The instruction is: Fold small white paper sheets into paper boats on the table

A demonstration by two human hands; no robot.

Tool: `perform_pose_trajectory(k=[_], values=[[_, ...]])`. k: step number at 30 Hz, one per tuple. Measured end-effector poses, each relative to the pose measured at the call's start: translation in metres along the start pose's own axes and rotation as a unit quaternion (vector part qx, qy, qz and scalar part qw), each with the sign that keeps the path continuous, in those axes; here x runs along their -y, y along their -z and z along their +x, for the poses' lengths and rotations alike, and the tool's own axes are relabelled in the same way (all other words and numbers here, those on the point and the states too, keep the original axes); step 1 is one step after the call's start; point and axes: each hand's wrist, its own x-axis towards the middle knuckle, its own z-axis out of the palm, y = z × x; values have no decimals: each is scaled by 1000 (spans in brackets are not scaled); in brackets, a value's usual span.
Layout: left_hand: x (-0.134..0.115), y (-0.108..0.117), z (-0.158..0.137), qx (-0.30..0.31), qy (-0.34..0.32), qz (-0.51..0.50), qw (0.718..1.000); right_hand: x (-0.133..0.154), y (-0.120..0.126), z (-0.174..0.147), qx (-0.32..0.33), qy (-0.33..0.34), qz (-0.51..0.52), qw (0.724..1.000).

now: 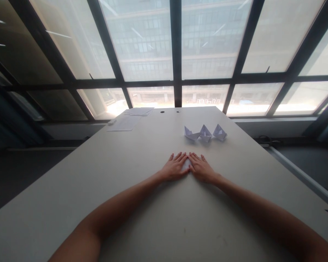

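My left hand [175, 167] and my right hand [201, 167] lie flat on a small folded piece of white paper [186, 165]. The fingers of both hands are stretched out, pointing away from me and in towards each other. Only a narrow part of the paper shows between the hands; the rest is hidden under them. Just beyond my right hand stand three folded paper boats: one on the left [191, 134], one in the middle [205, 134] close against it, and one on the right [220, 133] slightly apart.
Flat white paper sheets [125, 123] lie at the far left of the white table [142, 153], with a small pale object [112, 122] at their edge. Two dark round holes [162, 112] mark the table's far end. Large framed windows rise behind it.
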Motion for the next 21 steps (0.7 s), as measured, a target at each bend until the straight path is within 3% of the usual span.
perform_pose_trajectory(k=[21], values=[[-1, 1, -1, 10, 5, 8, 1000, -5, -8, -3, -41, -95, -17, 995]])
